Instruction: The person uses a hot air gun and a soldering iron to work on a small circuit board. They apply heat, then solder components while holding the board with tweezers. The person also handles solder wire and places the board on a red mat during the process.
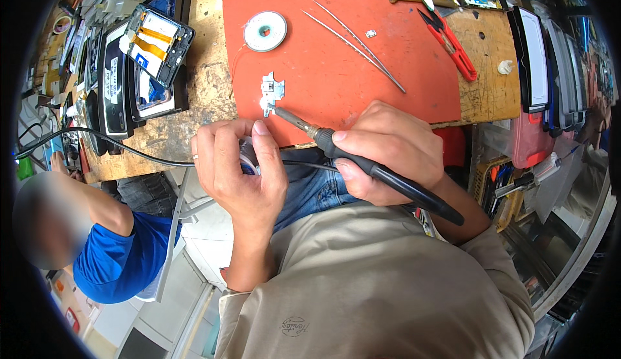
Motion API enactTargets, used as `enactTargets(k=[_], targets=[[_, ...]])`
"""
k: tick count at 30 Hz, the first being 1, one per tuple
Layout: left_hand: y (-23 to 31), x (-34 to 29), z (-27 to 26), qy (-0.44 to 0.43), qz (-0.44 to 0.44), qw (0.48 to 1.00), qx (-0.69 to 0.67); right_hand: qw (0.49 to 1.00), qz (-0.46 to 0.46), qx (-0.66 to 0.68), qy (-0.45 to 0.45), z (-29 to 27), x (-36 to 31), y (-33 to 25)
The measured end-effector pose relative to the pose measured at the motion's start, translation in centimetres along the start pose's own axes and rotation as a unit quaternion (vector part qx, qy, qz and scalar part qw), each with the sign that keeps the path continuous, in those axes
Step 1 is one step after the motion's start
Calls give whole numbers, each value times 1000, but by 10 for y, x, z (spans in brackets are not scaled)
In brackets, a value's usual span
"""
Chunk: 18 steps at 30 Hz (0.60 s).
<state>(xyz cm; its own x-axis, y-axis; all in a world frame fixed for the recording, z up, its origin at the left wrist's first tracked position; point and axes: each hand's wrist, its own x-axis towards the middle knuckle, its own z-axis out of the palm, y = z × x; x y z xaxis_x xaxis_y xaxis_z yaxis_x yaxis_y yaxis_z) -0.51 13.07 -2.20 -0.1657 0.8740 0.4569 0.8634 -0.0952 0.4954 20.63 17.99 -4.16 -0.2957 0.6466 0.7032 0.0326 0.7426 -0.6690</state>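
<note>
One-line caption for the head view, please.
Right hand touches soldering iron to small metal part on red mat; left hand holds solder spool.

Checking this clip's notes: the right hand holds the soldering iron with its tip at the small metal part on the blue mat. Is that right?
Not quite: the mat is orange-red, not blue. The head view shows the right hand holding the soldering iron with its tip at the small metal part on that mat.

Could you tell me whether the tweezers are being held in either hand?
No, the tweezers lie untouched on the red mat, while the right hand grips the soldering iron.
</note>
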Motion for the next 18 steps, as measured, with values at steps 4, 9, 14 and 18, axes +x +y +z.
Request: enactTargets(k=[4, 9, 14, 18], targets=[[-1, 0, 0, -1, 5, 1000, 7, 1000, 24, 1, 12, 3, -1, -3], [-1, -1, -1, -1, -5, 1000, 7, 1000, 8, 0, -5, 0, -2, 0], [-2, -2, -1, 3, -2, 1000, -6, 1000, 6, 4, 3, 0, -2, 0], [-2, -2, -1, 6, 3, 1000, -6, 1000, 8, 7, 1, 0, -1, -2]])
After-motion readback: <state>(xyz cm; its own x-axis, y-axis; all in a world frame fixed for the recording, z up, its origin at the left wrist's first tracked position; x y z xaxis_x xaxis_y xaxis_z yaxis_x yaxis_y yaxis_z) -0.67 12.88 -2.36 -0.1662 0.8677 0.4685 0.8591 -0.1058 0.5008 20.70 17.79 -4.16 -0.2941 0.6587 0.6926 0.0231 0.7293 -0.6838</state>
